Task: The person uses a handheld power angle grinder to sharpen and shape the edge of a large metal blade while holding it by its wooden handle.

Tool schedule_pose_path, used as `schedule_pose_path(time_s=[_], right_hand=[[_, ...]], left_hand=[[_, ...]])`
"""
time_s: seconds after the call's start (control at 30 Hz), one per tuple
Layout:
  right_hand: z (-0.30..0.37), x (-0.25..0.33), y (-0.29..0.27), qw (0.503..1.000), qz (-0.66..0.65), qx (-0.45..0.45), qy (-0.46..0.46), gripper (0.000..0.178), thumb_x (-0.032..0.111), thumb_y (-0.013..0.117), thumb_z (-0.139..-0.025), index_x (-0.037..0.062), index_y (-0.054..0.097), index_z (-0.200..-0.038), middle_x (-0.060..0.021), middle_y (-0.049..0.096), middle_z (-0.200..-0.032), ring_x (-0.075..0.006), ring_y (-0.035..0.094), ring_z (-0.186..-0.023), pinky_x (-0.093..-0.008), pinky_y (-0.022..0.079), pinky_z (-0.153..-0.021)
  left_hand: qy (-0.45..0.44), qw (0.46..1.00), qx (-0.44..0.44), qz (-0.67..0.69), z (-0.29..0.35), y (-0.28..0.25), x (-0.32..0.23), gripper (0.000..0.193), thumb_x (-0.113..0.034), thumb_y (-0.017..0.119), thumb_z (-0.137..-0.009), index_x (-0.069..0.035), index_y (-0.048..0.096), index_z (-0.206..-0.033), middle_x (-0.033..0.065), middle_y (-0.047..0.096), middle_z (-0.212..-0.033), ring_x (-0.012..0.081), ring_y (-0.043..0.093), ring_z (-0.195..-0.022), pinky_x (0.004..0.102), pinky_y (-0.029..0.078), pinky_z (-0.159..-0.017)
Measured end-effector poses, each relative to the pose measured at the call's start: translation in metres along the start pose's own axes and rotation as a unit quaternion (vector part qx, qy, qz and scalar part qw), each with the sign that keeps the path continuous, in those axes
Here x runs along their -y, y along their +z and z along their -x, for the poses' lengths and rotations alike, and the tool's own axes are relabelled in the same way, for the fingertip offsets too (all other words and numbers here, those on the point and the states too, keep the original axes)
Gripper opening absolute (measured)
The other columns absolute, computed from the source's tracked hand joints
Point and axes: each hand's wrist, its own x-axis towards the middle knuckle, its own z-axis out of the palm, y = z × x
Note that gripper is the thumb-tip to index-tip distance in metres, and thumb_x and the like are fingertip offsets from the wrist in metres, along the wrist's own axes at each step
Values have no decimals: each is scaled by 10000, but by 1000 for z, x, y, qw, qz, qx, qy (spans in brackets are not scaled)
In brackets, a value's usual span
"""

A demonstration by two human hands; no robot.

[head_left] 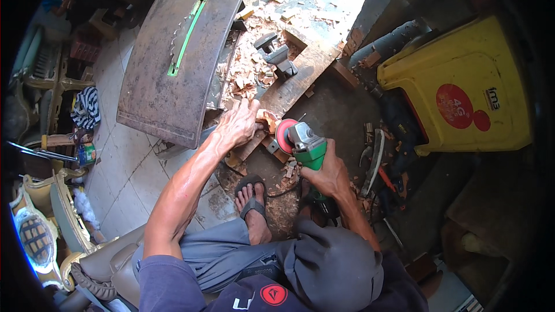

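Note:
My right hand is wrapped round a green and grey angle grinder. Its red disc is against or very close to a small piece of reddish wood. My left hand is closed on that wood from the other side, with fingers partly hidden. Just beyond my hands lies a wooden board, with a dark metal clamp standing on it. Wood shavings are heaped beside the clamp.
A large rusty metal table top with a green-edged slot rises at the left. On the right, a yellow plastic stool lies tipped over. Tools and a red-handled item lie on the floor. My sandalled foot is below the work. Carved chair frames stand far left.

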Motion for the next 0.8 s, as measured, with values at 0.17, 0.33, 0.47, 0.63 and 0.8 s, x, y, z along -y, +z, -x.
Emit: schedule_pose_path(time_s=[0.17,0.33,0.47,0.63,0.8], right_hand=[[-3,-2,-2,1000,-13,10,-7,846,370,778,-744,-1,346,-1369,-353,696,-1055,-546,691,-987,-570,539,-876],[0,-12,-5,1000,-22,22,2,852,369,784,-729,-16,353,-1355,-361,691,-1061,-547,687,-1009,-554,541,-889],[-3,-8,-11,999,-15,28,-1,837,364,782,-729,-15,364,-1347,-363,690,-1062,-549,685,-1010,-546,542,-890],[-10,-2,-11,999,-3,46,11,832,362,783,-731,-13,367,-1346,-359,692,-1067,-542,692,-1004,-547,541,-892],[2,-5,-14,999,-21,44,11,838,372,787,-738,-13,365,-1351,-360,693,-1084,-543,691,-1017,-554,537,-896]], left_hand=[[29,998,-28,-41,0,9,6,466,-243,765,-897,-12,464,-1168,252,525,-1074,465,577,-1027,531,486,-883],[59,994,-77,-52,1,19,13,300,-90,634,-870,-26,485,-1122,227,475,-1031,443,531,-980,533,469,-829],[77,993,-74,-41,0,15,9,242,-102,597,-899,-29,490,-1104,231,474,-1033,436,531,-978,534,463,-834],[67,993,-79,-55,-1,17,9,194,-119,540,-934,-19,504,-1096,234,477,-1032,434,533,-983,531,463,-840],[66,994,-70,-57,0,22,8,192,-133,536,-941,-19,510,-1093,235,477,-1034,429,528,-985,532,459,-845]])
